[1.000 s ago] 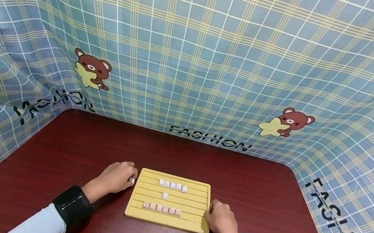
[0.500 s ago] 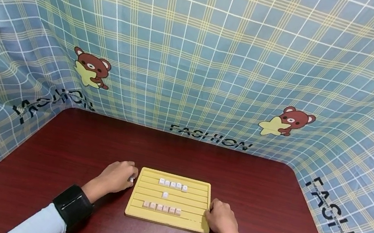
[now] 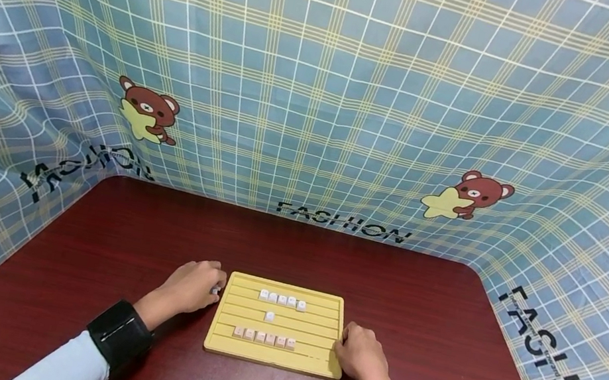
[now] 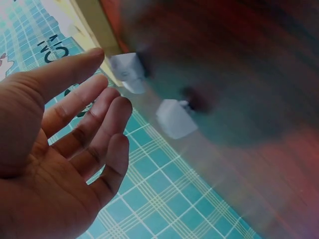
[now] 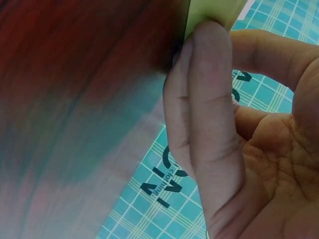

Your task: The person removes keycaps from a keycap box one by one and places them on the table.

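Observation:
A yellow ridged board (image 3: 306, 326) lies on the table with small keycaps on its ledges. White keycaps (image 3: 283, 299) form the upper row, a single white keycap (image 3: 269, 316) sits below them, and beige keycaps (image 3: 260, 336) line a lower ledge. My right hand (image 3: 361, 354) holds the board's right edge, its fingers on the rim in the right wrist view. At the board's left side, my left hand (image 3: 193, 286) has loosely bent fingers. Beyond its thumb tip, the left wrist view has a white keycap (image 4: 127, 67); another white keycap (image 4: 177, 119) lies apart on the table.
The dark red table (image 3: 154, 219) extends around the board. Blue checked cloth (image 3: 316, 118) with bear prints hangs along the back and both sides.

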### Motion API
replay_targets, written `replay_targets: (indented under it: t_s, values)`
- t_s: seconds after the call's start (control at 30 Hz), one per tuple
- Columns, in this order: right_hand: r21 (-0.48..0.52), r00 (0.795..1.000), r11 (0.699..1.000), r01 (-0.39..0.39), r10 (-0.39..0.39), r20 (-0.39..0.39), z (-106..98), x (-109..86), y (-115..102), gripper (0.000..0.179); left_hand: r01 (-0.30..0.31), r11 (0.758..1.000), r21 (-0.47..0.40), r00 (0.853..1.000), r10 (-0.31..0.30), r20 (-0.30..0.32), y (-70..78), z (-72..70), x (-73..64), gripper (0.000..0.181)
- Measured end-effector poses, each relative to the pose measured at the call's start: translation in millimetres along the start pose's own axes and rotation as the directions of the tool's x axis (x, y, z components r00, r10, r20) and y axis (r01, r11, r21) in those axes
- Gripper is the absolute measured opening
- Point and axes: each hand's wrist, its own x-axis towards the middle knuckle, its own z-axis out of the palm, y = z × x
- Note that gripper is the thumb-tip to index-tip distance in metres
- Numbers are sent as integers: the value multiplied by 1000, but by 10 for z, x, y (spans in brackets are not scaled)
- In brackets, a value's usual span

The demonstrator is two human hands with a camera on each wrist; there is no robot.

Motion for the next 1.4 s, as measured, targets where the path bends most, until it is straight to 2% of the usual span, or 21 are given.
replay_targets:
  t_s: [0.2, 0.4, 0.6, 0.73, 0.9, 1.1, 1.4]
  values:
    - [-1, 1000, 1000, -4, 4, -5, -3, 0, 2, 12, -41, 999, -7, 999, 41, -32, 105, -50, 65, 14]
    - [-2, 1000, 1000, -10, 10, 5, -1, -3, -3, 11, -113, 993, -15, 993, 112, -40, 269, -58, 135, 15]
    - [3, 1000, 1000, -2, 2, 11, -9, -4, -12, 12, -227, 974, 5, 972, 226, -67, 447, 2, 182, 13]
    - [5, 1000, 1000, 5, -5, 5, -15, -6, -12, 12, -270, 963, -5, 960, 269, -75, 548, 22, 223, 11]
    - [-2, 1000, 1000, 2, -2, 4, -23, 5, -7, 13, -300, 954, -21, 952, 298, -70, 635, 40, 271, 7]
    - [-5, 1000, 1000, -4, 4, 9, -26, 10, -5, 12, -309, 951, -30, 951, 308, -40, 694, 77, 289, 7]
    - [2, 1000, 1000, 5, -5, 2, -6, 0, 7, 14, -345, 938, -18, 937, 343, -66, 734, 106, 297, 5]
